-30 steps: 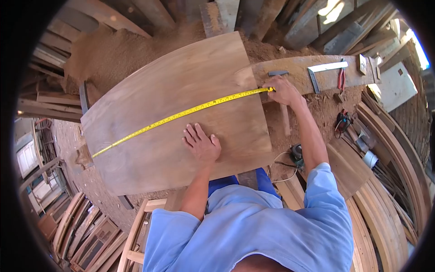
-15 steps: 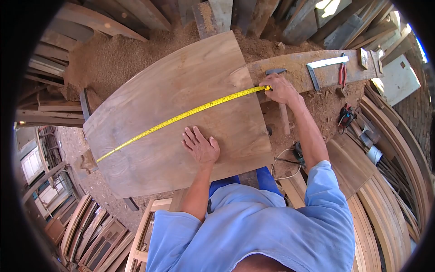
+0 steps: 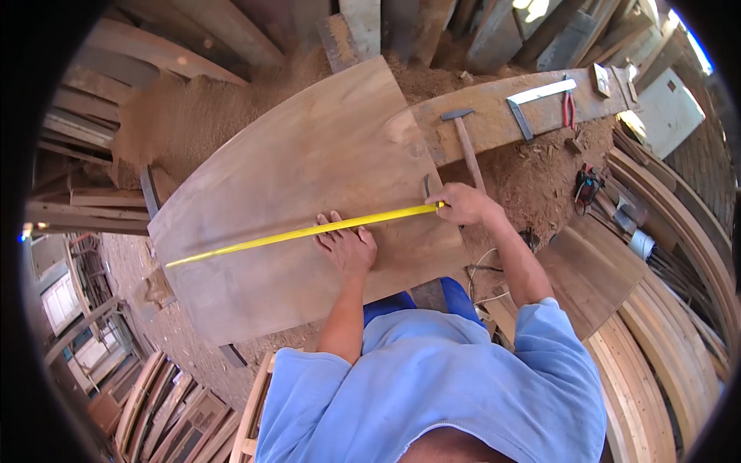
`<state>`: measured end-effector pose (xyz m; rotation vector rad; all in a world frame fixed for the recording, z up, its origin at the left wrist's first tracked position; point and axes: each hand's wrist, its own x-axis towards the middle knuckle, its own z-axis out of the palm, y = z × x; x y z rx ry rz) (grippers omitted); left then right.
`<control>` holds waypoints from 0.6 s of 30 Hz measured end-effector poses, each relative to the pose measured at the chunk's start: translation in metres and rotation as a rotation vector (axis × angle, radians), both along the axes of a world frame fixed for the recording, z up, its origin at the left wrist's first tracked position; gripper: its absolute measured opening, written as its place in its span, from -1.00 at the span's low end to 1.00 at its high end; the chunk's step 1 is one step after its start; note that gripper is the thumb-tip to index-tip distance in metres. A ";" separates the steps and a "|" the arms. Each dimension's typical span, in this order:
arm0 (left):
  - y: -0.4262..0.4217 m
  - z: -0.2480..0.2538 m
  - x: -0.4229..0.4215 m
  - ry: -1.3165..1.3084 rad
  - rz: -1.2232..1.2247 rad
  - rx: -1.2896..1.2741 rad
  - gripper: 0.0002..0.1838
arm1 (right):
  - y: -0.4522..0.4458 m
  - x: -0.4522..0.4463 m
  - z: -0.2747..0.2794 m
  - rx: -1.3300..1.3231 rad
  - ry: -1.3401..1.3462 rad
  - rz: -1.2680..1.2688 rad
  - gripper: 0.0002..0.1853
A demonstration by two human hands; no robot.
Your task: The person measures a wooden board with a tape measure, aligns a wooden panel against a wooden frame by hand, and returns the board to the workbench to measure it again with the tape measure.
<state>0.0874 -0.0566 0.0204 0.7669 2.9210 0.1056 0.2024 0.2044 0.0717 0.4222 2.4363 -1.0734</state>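
A wide wooden board (image 3: pixel 301 170) with one curved side lies in front of me. The yellow tape measure (image 3: pixel 270 241) is pulled out across it, from the board's left edge to near its right edge. My right hand (image 3: pixel 463 205) grips the tape's case end at the right edge; the case is mostly hidden by the fingers. Flat on the board, my left hand (image 3: pixel 349 245) has its fingers apart, and the tape blade crosses over them. Just beyond my right hand, a hammer (image 3: pixel 466 143) with a wooden handle rests against the plank.
On a long plank (image 3: pixel 494 100) sit a try square (image 3: pixel 532 100), red-handled pliers (image 3: pixel 569 106) and a small block (image 3: pixel 601 79). Sawdust (image 3: pixel 193 116) is heaped beyond the board. Stacked curved timbers (image 3: pixel 656 347) stand at the right, and a cable (image 3: pixel 482 274) lies near my legs.
My right hand has moved toward me along the board's right edge, swinging the tape down across my left fingers. The hammer, partly covered before, now shows fully. My left hand stays on the board.
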 end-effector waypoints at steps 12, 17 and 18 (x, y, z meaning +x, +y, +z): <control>-0.007 0.004 0.010 -0.046 0.050 0.058 -0.20 | -0.082 0.111 -0.002 -0.021 0.106 -0.226 -0.70; -0.035 0.005 0.004 -0.010 -0.260 0.080 -0.22 | -0.128 0.148 0.005 0.038 0.015 -0.328 -0.59; -0.051 0.006 0.006 -0.062 -0.434 0.062 -0.23 | -0.146 0.155 0.033 -0.035 -0.121 -0.440 -0.54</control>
